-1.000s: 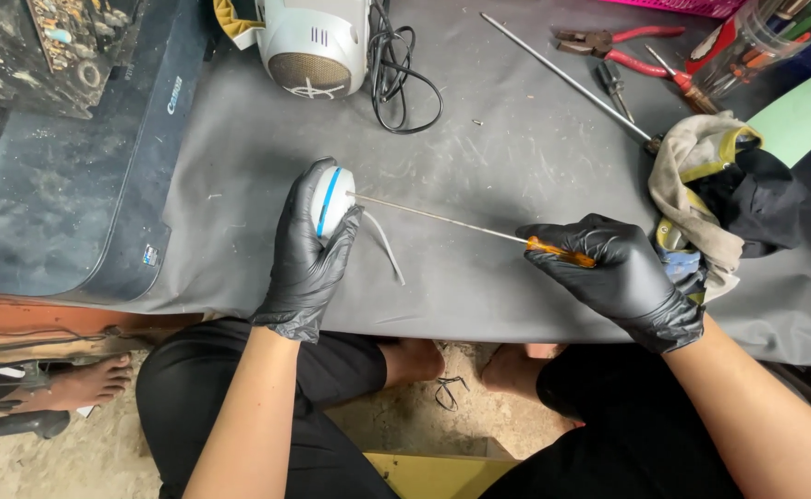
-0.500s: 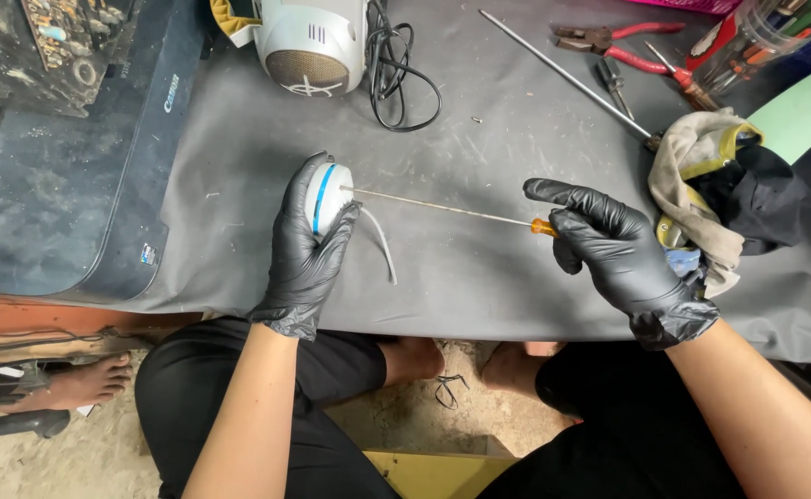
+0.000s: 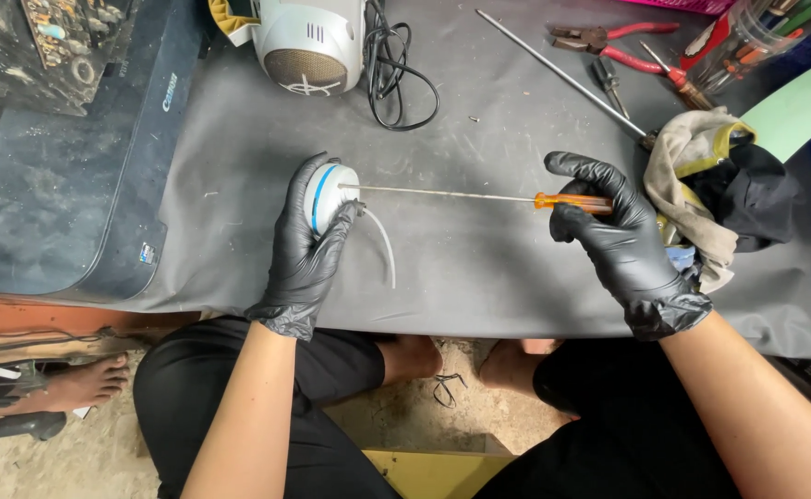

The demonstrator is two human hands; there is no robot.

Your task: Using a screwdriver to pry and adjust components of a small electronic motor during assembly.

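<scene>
L hand closed round white device; R hand loosely grips screwdriver.

1 view only, from a camera worn on the person's head, looking steeply down and slightly forward over a grey-covered table. It sits close: both forearms enter from the bottom edge, the left hand and right hand fall mid-frame, and the person's lap and bare feet show beneath the table's near edge. The table's far part runs out of the top of the frame
</scene>
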